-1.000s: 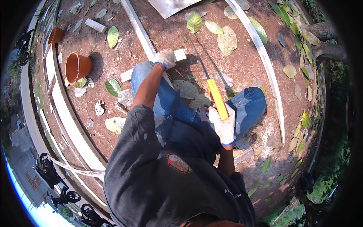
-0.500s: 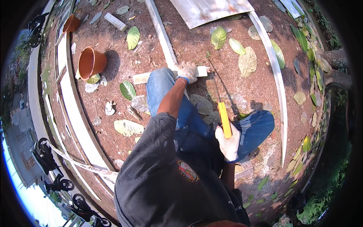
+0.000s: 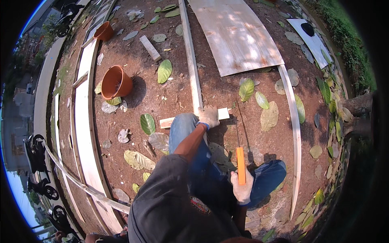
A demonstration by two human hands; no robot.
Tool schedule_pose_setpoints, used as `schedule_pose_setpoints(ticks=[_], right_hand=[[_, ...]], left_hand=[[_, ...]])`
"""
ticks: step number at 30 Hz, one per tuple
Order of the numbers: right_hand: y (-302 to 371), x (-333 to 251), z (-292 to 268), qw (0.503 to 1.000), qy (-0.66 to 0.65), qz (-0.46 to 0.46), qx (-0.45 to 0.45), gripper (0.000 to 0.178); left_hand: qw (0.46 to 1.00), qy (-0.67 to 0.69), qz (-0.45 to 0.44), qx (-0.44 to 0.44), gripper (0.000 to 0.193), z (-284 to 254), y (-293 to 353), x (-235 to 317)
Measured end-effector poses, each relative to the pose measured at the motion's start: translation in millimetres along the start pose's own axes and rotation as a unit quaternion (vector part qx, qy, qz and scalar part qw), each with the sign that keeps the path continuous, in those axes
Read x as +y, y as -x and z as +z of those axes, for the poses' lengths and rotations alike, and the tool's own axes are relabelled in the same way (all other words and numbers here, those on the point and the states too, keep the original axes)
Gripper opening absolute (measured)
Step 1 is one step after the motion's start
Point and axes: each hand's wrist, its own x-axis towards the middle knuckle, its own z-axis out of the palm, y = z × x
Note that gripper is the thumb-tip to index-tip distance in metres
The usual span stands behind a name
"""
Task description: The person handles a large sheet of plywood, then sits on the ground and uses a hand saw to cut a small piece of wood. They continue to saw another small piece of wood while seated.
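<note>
The right hand's grip (image 3: 242,190), in a pale knitted glove, is closed around the orange handle of a handsaw (image 3: 241,165), on the near right side of the short board (image 3: 223,114); the thin blade points away from the person and passes just beside that board's right end, with a gap in view between them. The left hand's grip (image 3: 209,116), gloved too, with a blue cuff, lies on the short board near its right end; whether its fingers pinch the wood or only press on it, I cannot tell. The person's left knee (image 3: 183,123) hides part of the short board's middle. A long wooden strip (image 3: 191,56) runs from the left hand to the far side of the short board. Beyond the short board to the left are a wood block (image 3: 150,48) and two orange buckets; beyond it to the right, a plywood sheet (image 3: 239,36). Right of it, a second long strip (image 3: 293,133) lies on the leaf-strewn ground.
</note>
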Motion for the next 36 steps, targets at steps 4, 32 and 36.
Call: schedule_pose_setpoints(ticks=[4,32,36], right_hand=[[-5.8,-34.3,0.2,0.991,0.065,0.113,-0.043,0.012],[0.3,-35.4,10.0,0.967,0.247,0.056,-0.032,0.014],[-7.9,-29.9,16.9,0.976,0.198,0.080,-0.037,0.011]], left_hand=[[0.998,0.008,0.046,0.030,0.046,17.0,-2.7,-8.6],[0.985,0.087,0.072,-0.132,0.040,-13.5,-22.0,-13.5],[0.986,0.085,0.071,-0.124,0.042,-7.8,-26.3,-12.8]])
